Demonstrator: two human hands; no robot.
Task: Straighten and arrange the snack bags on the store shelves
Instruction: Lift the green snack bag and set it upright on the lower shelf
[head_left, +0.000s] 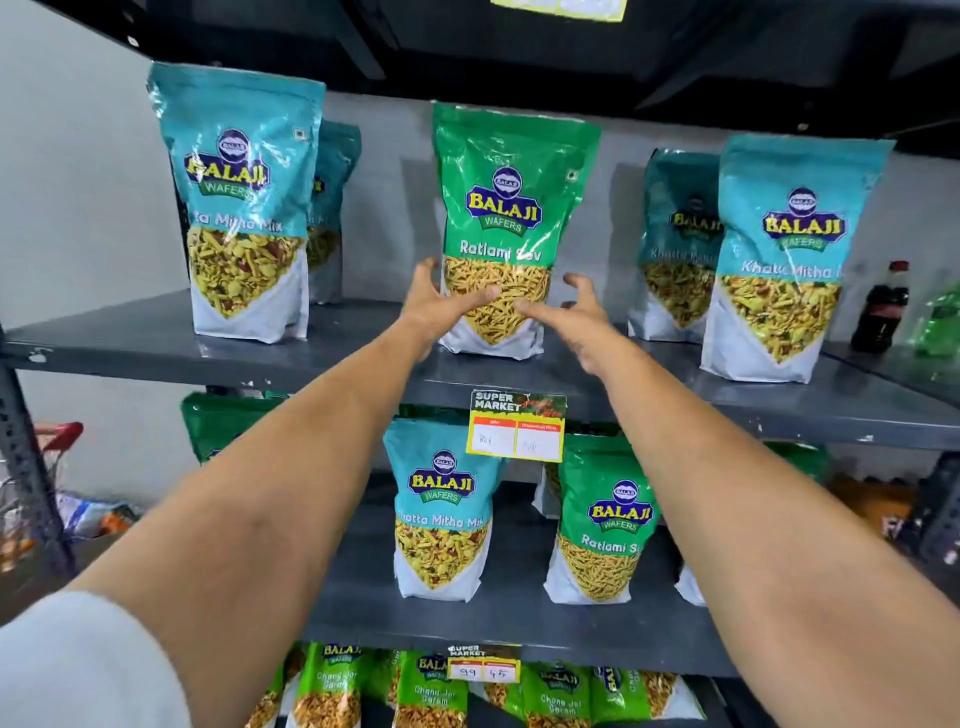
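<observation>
Pale sleeve (78, 670) at the left shoulder comes first, then two bare forearms reaching up and forward toward the upper shelf (156, 343). Below the arms, on the lower shelves, more snack bags stand in loose rows, with a yellow price tag (517, 426) clipped to the shelf edge just under the hands.

At the end of the reach, the left hand (441, 304) and right hand (576, 317) bracket the green Ratlami Sev bag (511, 208), which stands upright on the upper shelf. Both hands are spread, fingers splayed; the left thumb lies across the bag's lower front and the right forefinger touches it there too — contact, but no closed grasp on either side.

To the left of the grip stands a teal Khatta Mitha bag (239, 197) with another behind it; to the right, well apart, two more teal bags (779, 249), and beyond them a dark cola bottle (880, 312).

My judgement: the step in hand is squaring this green bag. Next it calls for a light press at both lower edges, turning the face forward without tipping the tall, soft pouch.
</observation>
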